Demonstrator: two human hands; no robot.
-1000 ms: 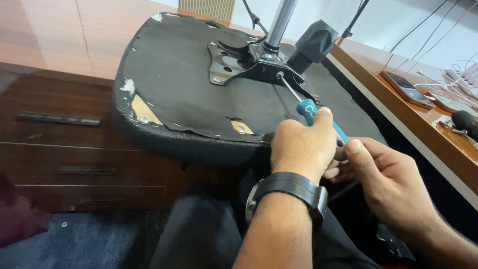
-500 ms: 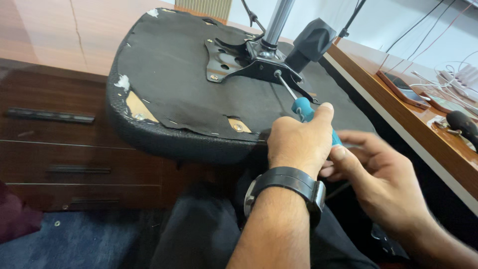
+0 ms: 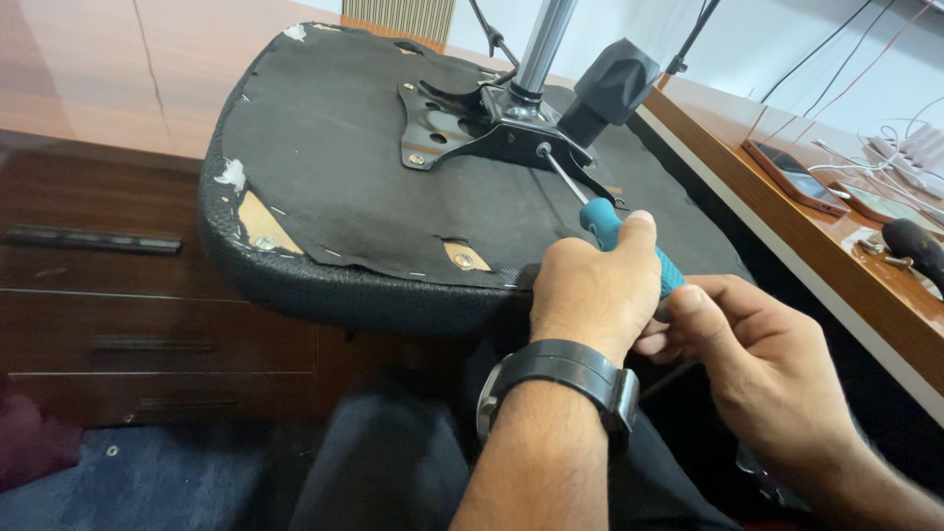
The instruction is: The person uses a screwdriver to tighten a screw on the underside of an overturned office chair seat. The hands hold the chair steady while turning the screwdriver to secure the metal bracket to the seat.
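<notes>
An upturned black chair seat (image 3: 374, 197) rests against a wooden drawer unit (image 3: 108, 285). The left hand (image 3: 595, 290) and right hand (image 3: 757, 364) both clasp a teal-handled screwdriver (image 3: 615, 236), its tip at a screw (image 3: 542, 150) on the metal bracket (image 3: 482, 133).

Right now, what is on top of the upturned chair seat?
On the chair seat sits a black metal plate with a chrome column. The screwdriver, held by the left hand and right hand, meets it. The screw is hidden.
</notes>
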